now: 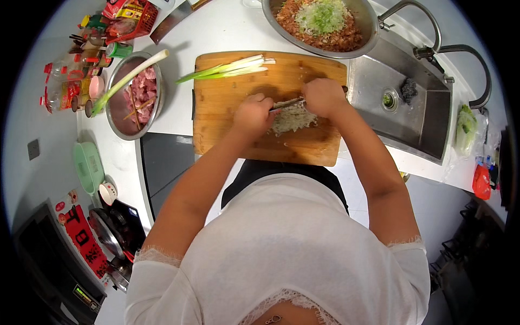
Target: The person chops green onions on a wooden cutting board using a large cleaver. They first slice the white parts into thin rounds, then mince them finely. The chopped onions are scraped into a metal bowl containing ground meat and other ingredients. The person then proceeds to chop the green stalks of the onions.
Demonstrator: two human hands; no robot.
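Observation:
My right hand (323,96) is closed on the handle of a kitchen knife (289,103). The knife lies across a heap of finely chopped pale scallion (294,120) on a wooden cutting board (227,134). At the blade's far end is my left hand (254,113), its fingers curled against the knife; whether they grip it is hard to tell. Split scallion stalks (233,68) lie along the board's top left, their green ends past its edge. Beyond the board, a steel bowl (370,36) holds minced meat (341,40) topped with chopped scallion (323,18).
A steel bowl of meat chunks (143,87) with chopsticks stands left, a whole scallion (130,79) across its rim. A cleaver (172,20) lies at the back left. The sink (369,97) adjoins the board on the right. Bottles (71,93) and a red basket (142,24) line the left wall.

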